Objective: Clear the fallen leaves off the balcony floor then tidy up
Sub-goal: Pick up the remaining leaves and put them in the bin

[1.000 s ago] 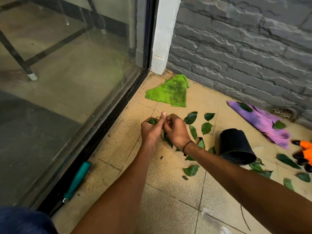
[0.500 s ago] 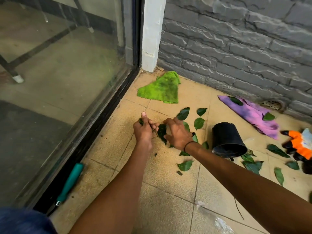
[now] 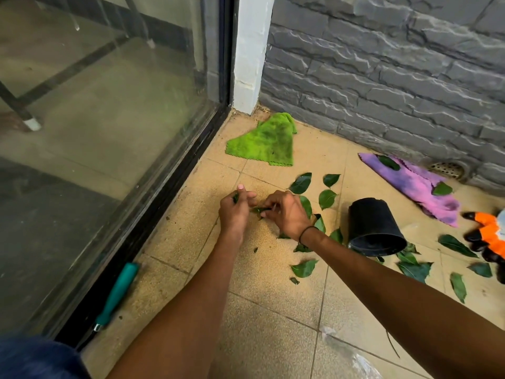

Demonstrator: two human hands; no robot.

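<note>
While both hands work low over the tiled floor point(image 3: 262, 318), leaf-gathering looks to be the step in hand, and only begun: the left hand point(image 3: 235, 212) has its fingers curled round a small bunch of leaves point(image 3: 235, 197), thumb up, and the right hand point(image 3: 284, 212) pinches one more leaf point(image 3: 258, 210) just beside it, apparently passing it across. Most loose leaves point(image 3: 302, 183) lie between the hands and the pot point(image 3: 374, 228), with more beyond the pot's mouth and two on the purple cloth point(image 3: 415, 184) behind the pot. My judgement is that the next move calls for tucking the pinched leaf into the bunch, then reaching toward the pot for the nearest ones. They are thin, glossy, pointed ovals lying flat, so a fingertip must slide under an edge on the gritty, sandy tile. The pot is black, smooth plastic, tapered, tipped on its side. Far left of the pot, a green cloth point(image 3: 263, 140) looks nubby and soiled; orange gloves point(image 3: 489, 233) sit right of the pot; a teal-handled tool point(image 3: 117, 294) rests by the glass door's track.
</note>
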